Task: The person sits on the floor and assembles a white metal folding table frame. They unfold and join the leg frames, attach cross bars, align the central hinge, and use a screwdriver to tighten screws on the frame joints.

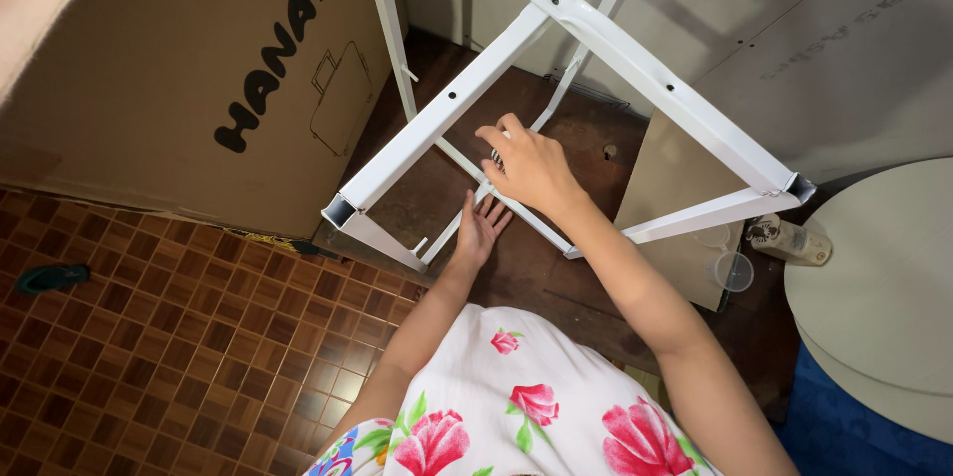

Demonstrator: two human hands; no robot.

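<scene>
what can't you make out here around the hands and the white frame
Head view only:
- Right hand: fingertips curl under, hiding whatever they pinch.
- Left hand: its palm faces down, so contact with the lower bar is unclear.
- White metal frame: top cut off by the picture edge.
- Small clear cup: contents too small to tell.

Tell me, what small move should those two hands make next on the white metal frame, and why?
Probably steady the lower bar. The right hand pinches something small, hidden by its fingers, at the crossing of the white frame, while the left hand lies flat beneath against a thin rail, so bracing there would steady the work.
</scene>
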